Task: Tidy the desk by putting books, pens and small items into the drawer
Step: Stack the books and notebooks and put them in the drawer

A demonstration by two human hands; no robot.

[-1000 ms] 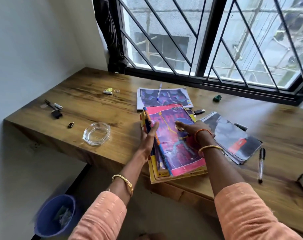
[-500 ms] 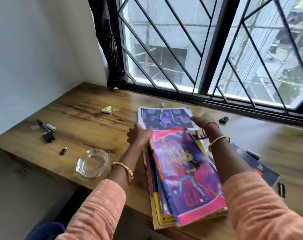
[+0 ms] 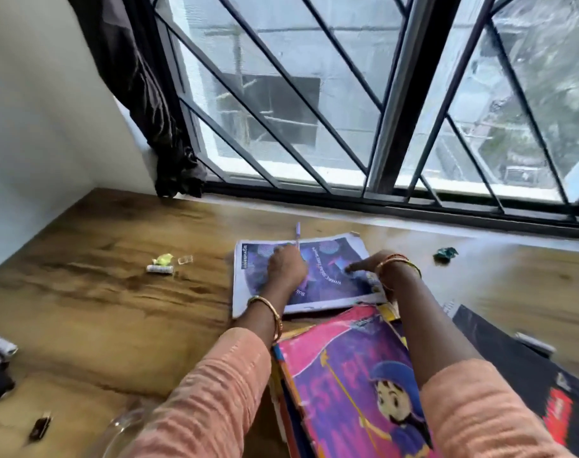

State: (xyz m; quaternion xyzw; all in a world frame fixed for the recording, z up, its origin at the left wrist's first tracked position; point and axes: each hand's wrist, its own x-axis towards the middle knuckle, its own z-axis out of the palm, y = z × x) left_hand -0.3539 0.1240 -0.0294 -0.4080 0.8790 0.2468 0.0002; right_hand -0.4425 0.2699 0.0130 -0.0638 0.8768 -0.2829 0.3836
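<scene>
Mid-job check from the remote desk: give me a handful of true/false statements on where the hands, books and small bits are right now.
1. Both hands rest on the purple-covered book near the window. True: left hand, right hand.
2. A pen lies at that book's far edge. True.
3. The pink cartoon book lies farther from the person than the purple one. False: it is nearer, topping a stack.
4. The small green object sits left of the books. False: it is to their right.
5. The right hand is holding a pen. False: its fingers lie on the cover.
</scene>
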